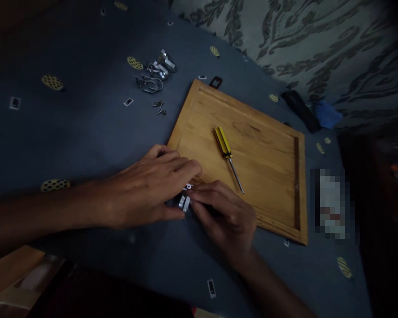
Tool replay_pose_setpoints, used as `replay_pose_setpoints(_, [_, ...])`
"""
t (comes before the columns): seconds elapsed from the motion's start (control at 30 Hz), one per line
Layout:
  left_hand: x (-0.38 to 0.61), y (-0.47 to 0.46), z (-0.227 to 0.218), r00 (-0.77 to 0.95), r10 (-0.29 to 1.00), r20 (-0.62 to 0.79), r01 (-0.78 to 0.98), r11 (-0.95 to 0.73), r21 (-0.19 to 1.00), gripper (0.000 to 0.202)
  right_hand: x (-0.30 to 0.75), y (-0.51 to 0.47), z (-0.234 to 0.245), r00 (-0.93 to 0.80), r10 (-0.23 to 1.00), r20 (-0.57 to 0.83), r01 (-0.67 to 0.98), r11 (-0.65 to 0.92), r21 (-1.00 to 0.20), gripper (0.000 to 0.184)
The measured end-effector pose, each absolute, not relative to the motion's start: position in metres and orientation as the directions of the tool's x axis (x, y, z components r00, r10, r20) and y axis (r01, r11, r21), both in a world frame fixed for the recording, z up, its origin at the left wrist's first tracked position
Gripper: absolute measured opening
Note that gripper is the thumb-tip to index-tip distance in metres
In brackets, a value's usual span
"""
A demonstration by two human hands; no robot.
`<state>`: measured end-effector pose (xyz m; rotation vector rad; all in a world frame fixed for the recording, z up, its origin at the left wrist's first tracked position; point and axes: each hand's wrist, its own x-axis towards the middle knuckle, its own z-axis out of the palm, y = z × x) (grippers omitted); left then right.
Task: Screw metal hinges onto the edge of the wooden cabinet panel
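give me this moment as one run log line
left hand: at metal fitting by wooden panel; right hand: at same fitting; yellow-handled screwdriver: lying on panel; loose screws: on blue tablecloth

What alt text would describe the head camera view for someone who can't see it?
The left hand and right hand meet at a metal fitting by the near edge of a wooden panel. A yellow-handled screwdriver lies on the panel; screws and more fittings lie to its left on a blue patterned surface.

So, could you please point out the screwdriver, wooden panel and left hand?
Screwdriver (226,150): head view, yellow handle near the shaft.
Wooden panel (262,159): head view, bare face.
Left hand (149,186): head view, back of the hand.
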<state>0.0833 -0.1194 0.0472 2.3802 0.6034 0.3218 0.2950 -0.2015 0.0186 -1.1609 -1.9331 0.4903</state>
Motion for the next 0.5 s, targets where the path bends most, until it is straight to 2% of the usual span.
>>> replay_pose_setpoints(0.23, [0.0824, -0.1202, 0.0485, 0.861, 0.498, 0.101, 0.323, -0.69, 0.648, 0.039, 0.2932, -0.199, 0.0208, -0.213, 0.891, 0.402, 0.526, 0.451, -0.721, 0.018])
replay_pose_setpoints(0.5, [0.0807, -0.1195, 0.0471, 0.865, 0.494, 0.092, 0.328, -0.693, 0.642, 0.035, 0.2916, -0.2011, 0.0164, -0.193, 0.879, 0.435, 0.548, 0.465, -0.696, 0.019])
